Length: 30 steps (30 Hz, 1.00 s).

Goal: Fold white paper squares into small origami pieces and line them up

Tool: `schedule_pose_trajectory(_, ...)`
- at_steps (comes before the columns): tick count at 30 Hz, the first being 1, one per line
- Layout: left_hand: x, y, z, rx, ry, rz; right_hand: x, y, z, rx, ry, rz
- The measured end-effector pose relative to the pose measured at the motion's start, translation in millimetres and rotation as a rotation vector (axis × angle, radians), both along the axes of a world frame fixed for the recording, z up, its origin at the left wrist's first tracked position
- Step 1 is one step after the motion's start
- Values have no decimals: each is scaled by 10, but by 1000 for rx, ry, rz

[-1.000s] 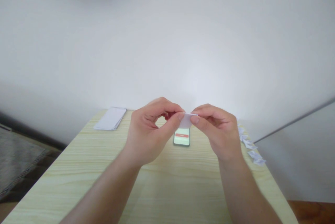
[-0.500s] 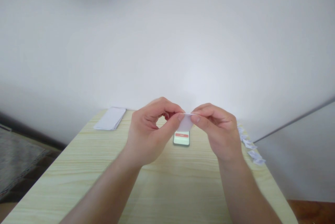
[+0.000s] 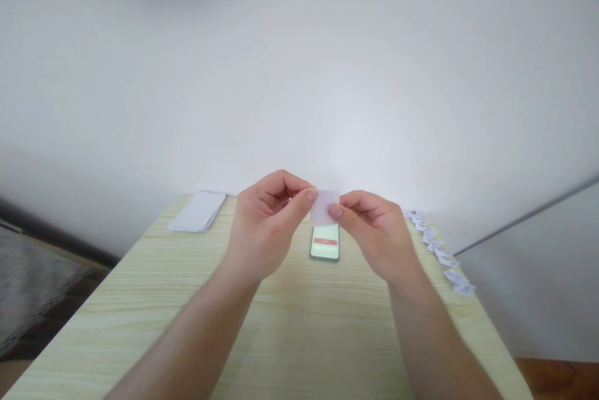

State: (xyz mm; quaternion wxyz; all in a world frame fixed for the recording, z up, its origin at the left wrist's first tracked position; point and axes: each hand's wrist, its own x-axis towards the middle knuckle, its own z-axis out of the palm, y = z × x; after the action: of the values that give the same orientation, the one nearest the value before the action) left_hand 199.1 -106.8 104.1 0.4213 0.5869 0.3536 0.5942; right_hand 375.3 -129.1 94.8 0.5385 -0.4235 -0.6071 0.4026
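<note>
Between my two hands a small white piece of paper [image 3: 324, 208] is held up above the table, its flat face toward me. My left hand [image 3: 271, 222] is closed, pinching the paper's upper left corner between thumb and fingers. On the lower right side, my right hand [image 3: 377, 231] grips it with the thumb in front and the fingers behind. Just below the paper lies a phone [image 3: 324, 249] with a lit screen and a red bar; the paper covers its upper part.
A stack of white paper [image 3: 197, 211] rests at the table's back left. Several small folded paper pieces [image 3: 440, 251] run in a line along the right edge of the wooden table [image 3: 309, 337]. Behind stands a white wall [image 3: 299, 75].
The paper has tilted up to show more of its face and moved slightly left. My right hand has slid lower on its right side; my left hand still pinches the upper left corner.
</note>
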Motion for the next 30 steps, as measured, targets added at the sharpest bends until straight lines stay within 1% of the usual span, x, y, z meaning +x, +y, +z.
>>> schedule_pose_trajectory(2,-5,14,-8,0,-7,19,11,14,-16,-15,-23,20)
schedule_pose_trajectory(7,-4,26,-19,2,0,23,24,37,-32,11,-45,4)
schedule_pose_trajectory(11,-2,33,-13,27,-2,62,24,38,-45,-21,-47,53)
schedule_pose_trajectory(14,2,41,-10,41,-12,63,32,36,-55,-14,-55,34)
schedule_pose_trajectory(20,-6,44,-10,41,13,98,70,63,-29,25,30,12)
schedule_pose_trajectory(26,-32,13,29,4,101,10,86,89,-22,86,162,-48)
schedule_pose_trajectory(28,-36,1,36,-16,114,-42,90,108,-37,86,229,-53)
schedule_pose_trajectory(30,-40,-9,34,-43,142,-120,96,129,-53,81,291,-56)
